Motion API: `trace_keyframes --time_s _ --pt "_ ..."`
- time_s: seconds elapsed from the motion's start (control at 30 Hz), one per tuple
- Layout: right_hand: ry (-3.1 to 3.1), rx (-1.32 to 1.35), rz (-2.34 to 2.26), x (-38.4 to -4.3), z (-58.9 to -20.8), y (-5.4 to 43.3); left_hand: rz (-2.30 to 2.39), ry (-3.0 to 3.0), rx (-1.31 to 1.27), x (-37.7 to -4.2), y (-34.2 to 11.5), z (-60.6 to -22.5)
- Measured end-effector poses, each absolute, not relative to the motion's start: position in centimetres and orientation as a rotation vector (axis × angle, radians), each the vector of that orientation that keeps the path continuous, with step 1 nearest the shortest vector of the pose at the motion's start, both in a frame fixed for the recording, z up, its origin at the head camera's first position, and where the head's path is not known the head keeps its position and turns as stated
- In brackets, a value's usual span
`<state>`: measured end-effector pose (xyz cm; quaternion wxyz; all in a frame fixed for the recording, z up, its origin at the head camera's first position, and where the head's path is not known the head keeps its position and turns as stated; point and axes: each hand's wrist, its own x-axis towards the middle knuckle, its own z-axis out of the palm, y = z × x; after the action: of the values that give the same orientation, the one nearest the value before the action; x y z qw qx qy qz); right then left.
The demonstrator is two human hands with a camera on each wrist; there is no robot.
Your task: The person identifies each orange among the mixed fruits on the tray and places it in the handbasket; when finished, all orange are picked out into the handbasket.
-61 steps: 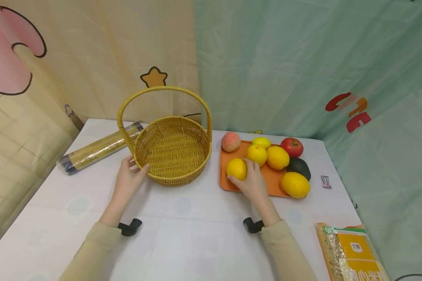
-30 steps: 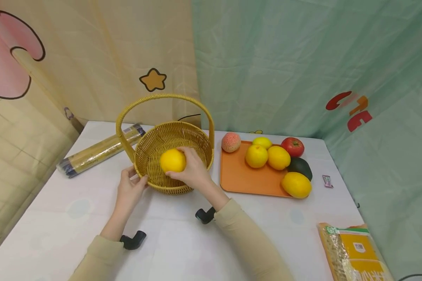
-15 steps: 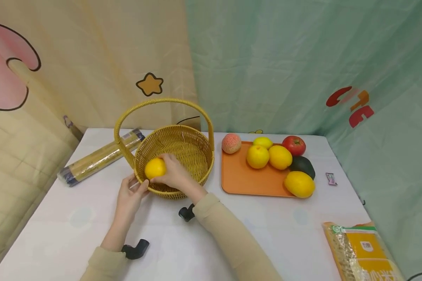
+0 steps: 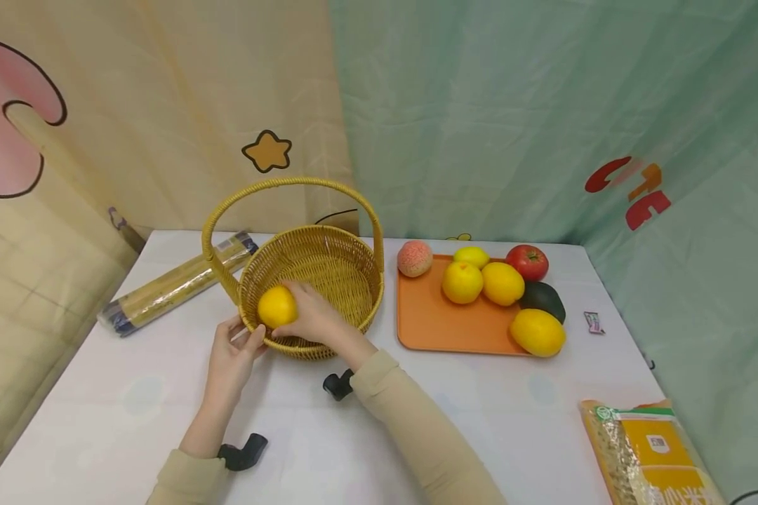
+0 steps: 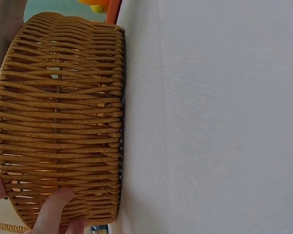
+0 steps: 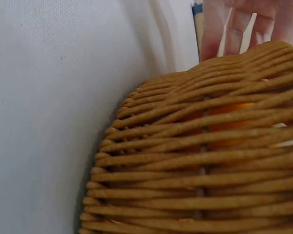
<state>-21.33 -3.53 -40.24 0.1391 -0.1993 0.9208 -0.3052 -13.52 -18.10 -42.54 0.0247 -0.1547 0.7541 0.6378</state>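
Note:
A round wicker basket [image 4: 347,273] with a tall hooped handle stands at the left-middle of the table. My left hand [image 4: 230,361] pinches its front-left rim; in the left wrist view the fingers [image 5: 53,207] lie on the woven wall [image 5: 63,122]. Inside the basket, low at its left side, my right hand [image 4: 316,315] holds a round yellow-orange fruit [image 4: 276,306]. From the right wrist, the woven wall [image 6: 185,180] hides most of that fruit, with orange patches showing through the gaps.
An orange tray [image 4: 445,326] to the right bears several yellow fruits [image 4: 462,282], a red apple [image 4: 527,262], a dark green fruit [image 4: 542,300] and a pink fruit [image 4: 415,259]. Also around are a wrapped roll [image 4: 177,284], a small sweet [image 4: 594,322] and a plastic food bag [image 4: 653,449].
My right hand has lifted the yellow-orange fruit off the tray and carried it left, down into the basket. In the last half second both hands barely move. My left hand keeps the rim.

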Motion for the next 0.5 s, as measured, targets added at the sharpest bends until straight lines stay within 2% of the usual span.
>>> trace_keyframes --time_s 0.5 --pt "2.82 -0.584 -1.241 -20.4 -37.7 3.6 1.966 2.335 -0.531 -13.6 -18.1 -42.9"
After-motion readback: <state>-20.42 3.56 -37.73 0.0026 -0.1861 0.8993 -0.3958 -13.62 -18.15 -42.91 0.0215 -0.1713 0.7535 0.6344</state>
